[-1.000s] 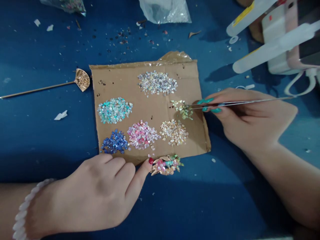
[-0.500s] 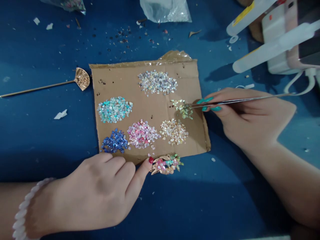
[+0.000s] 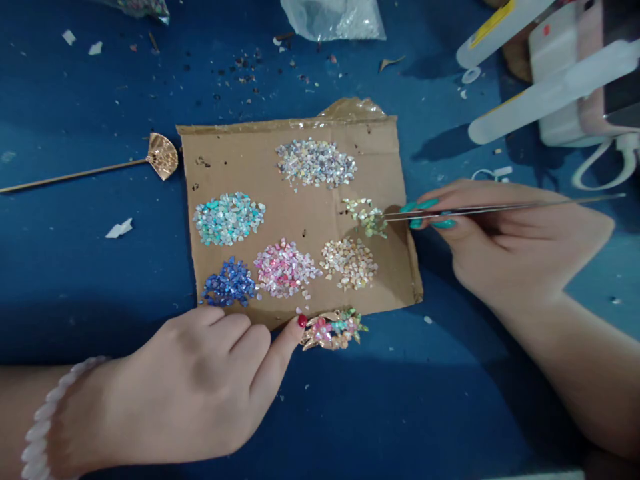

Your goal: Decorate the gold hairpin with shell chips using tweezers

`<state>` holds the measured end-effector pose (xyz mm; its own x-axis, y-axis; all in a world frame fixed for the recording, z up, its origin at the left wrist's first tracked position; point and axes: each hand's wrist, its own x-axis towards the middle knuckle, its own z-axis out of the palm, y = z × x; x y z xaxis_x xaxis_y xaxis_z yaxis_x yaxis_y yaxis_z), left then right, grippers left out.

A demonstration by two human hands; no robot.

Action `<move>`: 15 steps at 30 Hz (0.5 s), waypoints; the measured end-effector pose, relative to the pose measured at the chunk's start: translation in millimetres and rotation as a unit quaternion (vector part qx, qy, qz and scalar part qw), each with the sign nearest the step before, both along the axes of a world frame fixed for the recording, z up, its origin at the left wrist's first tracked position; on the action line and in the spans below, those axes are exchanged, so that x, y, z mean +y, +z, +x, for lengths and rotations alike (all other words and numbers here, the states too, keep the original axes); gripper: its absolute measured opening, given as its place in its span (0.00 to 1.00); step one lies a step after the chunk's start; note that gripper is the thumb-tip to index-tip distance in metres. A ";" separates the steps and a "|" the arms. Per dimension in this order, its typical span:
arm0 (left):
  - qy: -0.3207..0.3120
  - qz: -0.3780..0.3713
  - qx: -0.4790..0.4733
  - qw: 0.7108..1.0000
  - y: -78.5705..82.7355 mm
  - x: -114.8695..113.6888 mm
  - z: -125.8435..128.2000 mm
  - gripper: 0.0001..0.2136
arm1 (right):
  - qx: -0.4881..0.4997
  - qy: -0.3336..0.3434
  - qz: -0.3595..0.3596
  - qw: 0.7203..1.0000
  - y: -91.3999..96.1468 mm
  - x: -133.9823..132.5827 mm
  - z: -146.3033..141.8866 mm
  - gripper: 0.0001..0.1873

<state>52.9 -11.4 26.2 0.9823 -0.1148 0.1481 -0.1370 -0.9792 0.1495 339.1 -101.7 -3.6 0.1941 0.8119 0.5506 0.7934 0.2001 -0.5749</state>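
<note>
A brown cardboard sheet (image 3: pixel 300 213) lies on the blue table and carries several small heaps of coloured chips. My right hand (image 3: pixel 505 240) pinches thin metal tweezers (image 3: pixel 500 208), whose tips rest in the pale green heap (image 3: pixel 367 215). My left hand (image 3: pixel 200 387) is curled, and its forefinger tip touches a gold ornament set with coloured chips (image 3: pixel 333 330) at the cardboard's near edge. Other heaps are turquoise (image 3: pixel 227 219), dark blue (image 3: pixel 227 283), pink (image 3: pixel 285 267), cream (image 3: pixel 350 263) and silvery white (image 3: pixel 315 163).
A gold fan-headed hairpin (image 3: pixel 160 157) on a long stick lies left of the cardboard. White glue tubes (image 3: pixel 540 93) and a pinkish box stand at the upper right. A clear plastic bag (image 3: pixel 333 17) lies at the top. Crumbs and chips litter the far table.
The tweezers' tips have shifted slightly right within the pale green heap, and my right hand has drawn back a little. My left hand and the ornament have stayed put.
</note>
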 end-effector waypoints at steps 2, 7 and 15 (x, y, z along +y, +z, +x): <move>0.000 -0.003 -0.003 1.000 0.0 0.5 0.8 0.17 | 0.000 0.007 -0.009 1.000 3.8 -2.5 -5.5 0.16; 0.002 -0.016 -0.009 1.000 -0.6 1.2 1.8 0.16 | 0.018 0.119 -0.043 0.992 15.5 -12.1 -20.9 0.25; 0.003 -0.026 -0.006 1.000 -3.3 -0.2 -0.8 0.15 | 0.034 0.239 -0.119 0.963 25.7 -19.3 -30.9 0.24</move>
<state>52.1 -11.6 22.9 0.9810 -0.1005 0.1659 -0.1330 -0.9711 0.1981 308.2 -121.0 22.1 -0.2036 0.9193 0.3367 0.6028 0.3887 -0.6968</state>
